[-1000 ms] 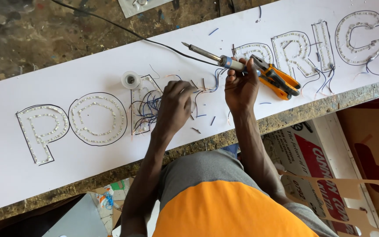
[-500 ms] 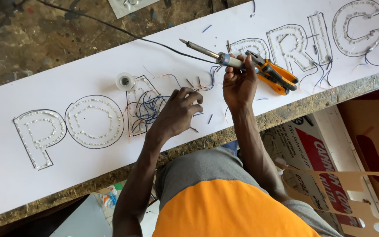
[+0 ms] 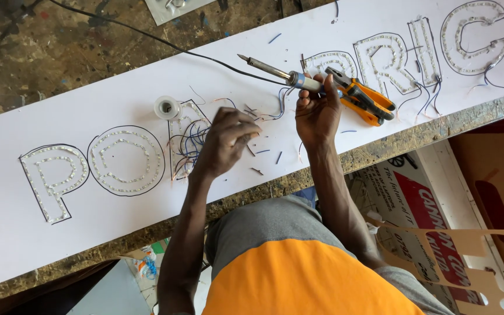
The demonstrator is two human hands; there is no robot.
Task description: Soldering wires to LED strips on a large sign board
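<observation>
Right hand point(image 3: 317, 114) closed around blue-collared metal soldering iron point(image 3: 275, 71), tip pointing up-left over long white sign board point(image 3: 88, 227). Left hand point(image 3: 228, 140) curled, fingertips pinching thin wire strands point(image 3: 191, 140) at a dotted outlined letter. Orange-handled pliers point(image 3: 366, 99) lie just beside right hand. Small solder spool point(image 3: 167, 108) near left hand; board rests on rough surface point(image 3: 42, 64)

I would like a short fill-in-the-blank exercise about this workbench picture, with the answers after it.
1. The right hand holds a soldering ______ by its handle.
2. The pliers lying beside that hand have handles coloured black and ______.
3. The left hand rests on the long ______ board with outlined letters.
4. A small spool of solder stands to the ______ of the left hand in the picture.

Missing words: iron; orange; white; left
</observation>
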